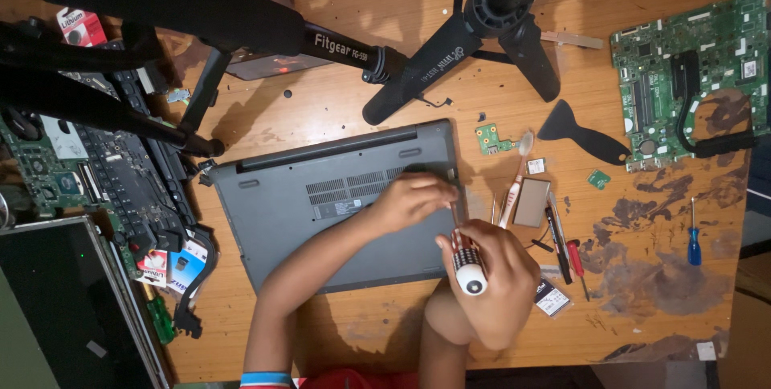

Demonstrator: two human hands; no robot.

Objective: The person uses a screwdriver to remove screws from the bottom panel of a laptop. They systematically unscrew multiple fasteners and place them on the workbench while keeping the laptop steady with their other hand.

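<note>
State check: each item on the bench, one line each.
Grey laptop: shut, flipped underside up, flat on the wooden table.
Left hand: resting on the laptop's right edge.
Right hand: gripping a screwdriver.
Screwdriver: upright, tip down at the laptop edge.
Green motherboard: bare, lying flat.
Blue screwdriver: lying unused.
Toothbrush: lying flat.

Black tripod legs (450,44) across the wooden desk (337,4), green circuit board (691,68) at far right, black plastic scraper (582,132), toothbrush (516,180), blue-handled screwdriver (694,236), red-handled screwdriver (577,264), small green board (490,138), dismantled keyboard frame (128,172) at left
</note>
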